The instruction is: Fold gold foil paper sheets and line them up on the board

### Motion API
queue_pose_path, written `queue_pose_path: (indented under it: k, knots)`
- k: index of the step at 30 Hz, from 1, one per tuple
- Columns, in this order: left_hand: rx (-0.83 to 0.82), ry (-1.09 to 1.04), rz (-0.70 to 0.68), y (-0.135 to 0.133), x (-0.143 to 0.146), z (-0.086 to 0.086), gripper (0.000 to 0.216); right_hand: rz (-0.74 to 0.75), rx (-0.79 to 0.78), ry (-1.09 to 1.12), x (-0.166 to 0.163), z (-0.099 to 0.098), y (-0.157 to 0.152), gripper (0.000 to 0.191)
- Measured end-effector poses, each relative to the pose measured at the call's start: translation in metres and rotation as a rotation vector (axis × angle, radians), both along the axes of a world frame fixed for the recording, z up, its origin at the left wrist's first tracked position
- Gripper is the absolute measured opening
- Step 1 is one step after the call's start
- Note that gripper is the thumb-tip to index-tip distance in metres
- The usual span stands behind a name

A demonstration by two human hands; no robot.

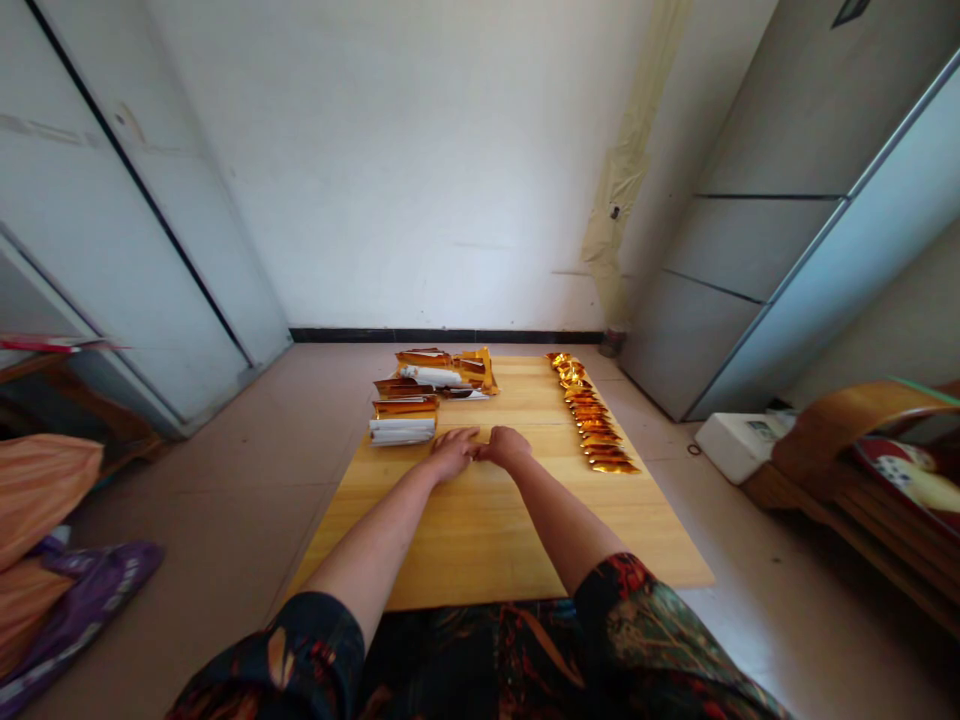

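My left hand (452,454) and my right hand (507,447) meet low over the middle of the wooden table (465,545). Both look closed, fingertips together; whatever lies between them is too small or hidden to make out. Just left of my left hand are white flat packets (402,431), with shiny gold-brown wrappers (405,406) behind them. Farther back, a white rolled piece (431,376) rests among more gold wrappers (480,368). Along the right side runs a row of several crinkled gold packets (592,425), apart from my right hand.
A white wall (420,180) stands behind the table. A grey fridge (739,240) is at the back right, near a white box (739,445) and wooden furniture (847,490). Orange cloth (45,490) and a purple bag (90,600) are at the left.
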State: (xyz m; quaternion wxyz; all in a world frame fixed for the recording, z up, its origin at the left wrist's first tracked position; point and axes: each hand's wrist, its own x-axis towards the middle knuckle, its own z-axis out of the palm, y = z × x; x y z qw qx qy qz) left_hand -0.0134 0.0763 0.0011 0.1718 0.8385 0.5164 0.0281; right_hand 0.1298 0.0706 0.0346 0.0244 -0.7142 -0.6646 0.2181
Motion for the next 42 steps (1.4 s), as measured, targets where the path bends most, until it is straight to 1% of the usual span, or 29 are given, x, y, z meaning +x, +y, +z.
queue_pose_path:
  k: [4, 8, 10, 12, 14, 16, 19, 26, 30, 32, 35, 37, 38, 40, 42]
  knots:
    - [0.005, 0.002, 0.001, 0.000, 0.001, -0.001, 0.046, -0.035, -0.002, -0.005, -0.002, -0.004, 0.002, 0.068]
    - [-0.005, 0.011, 0.008, -0.001, 0.001, 0.003, 0.045, 0.013, 0.011, -0.032, 0.003, -0.011, 0.009, 0.065]
    - [-0.016, 0.009, 0.000, -0.003, 0.000, 0.005, 0.043, 0.052, 0.014, -0.036, 0.009, -0.011, 0.013, 0.056]
    - [-0.024, -0.006, 0.000, -0.004, 0.000, 0.008, 0.041, 0.072, 0.011, -0.032, 0.016, -0.009, 0.015, 0.041]
    - [-0.019, -0.036, 0.010, -0.005, -0.001, 0.008, 0.040, 0.070, 0.008, -0.019, 0.024, -0.007, 0.015, 0.030]
    - [-0.009, -0.067, 0.024, -0.006, -0.002, 0.008, 0.038, 0.057, 0.005, 0.003, 0.032, -0.004, 0.014, 0.024]
    - [-0.006, -0.094, 0.035, -0.006, -0.002, 0.008, 0.036, 0.030, 0.000, 0.041, 0.043, -0.003, 0.010, 0.021]
    - [-0.003, -0.113, 0.033, -0.008, -0.003, 0.009, 0.040, -0.043, 0.012, 0.087, 0.066, -0.001, 0.008, 0.017]
    - [0.013, -0.134, 0.047, -0.008, -0.003, 0.006, 0.040, -0.072, 0.067, 0.107, 0.075, 0.002, 0.008, 0.018]
    - [0.021, -0.132, 0.057, -0.008, -0.003, 0.005, 0.039, -0.079, 0.127, 0.129, 0.072, 0.005, 0.008, 0.021]
    - [0.043, -0.131, 0.066, -0.009, -0.002, 0.002, 0.038, -0.037, 0.185, 0.234, 0.052, 0.008, 0.008, 0.026]
    - [0.059, -0.130, 0.069, -0.009, -0.002, 0.000, 0.038, 0.042, 0.131, 0.433, 0.034, 0.007, 0.009, 0.023]
    - [0.066, -0.131, 0.068, -0.009, -0.002, 0.000, 0.038, 0.066, 0.077, 0.463, 0.025, 0.006, 0.009, 0.021]
    - [0.081, -0.153, 0.070, -0.009, -0.004, -0.003, 0.036, 0.097, -0.003, 0.437, 0.012, 0.002, 0.009, 0.017]
    - [0.110, -0.214, 0.092, -0.010, -0.005, -0.005, 0.033, 0.094, -0.010, 0.412, 0.006, -0.003, 0.011, 0.013]
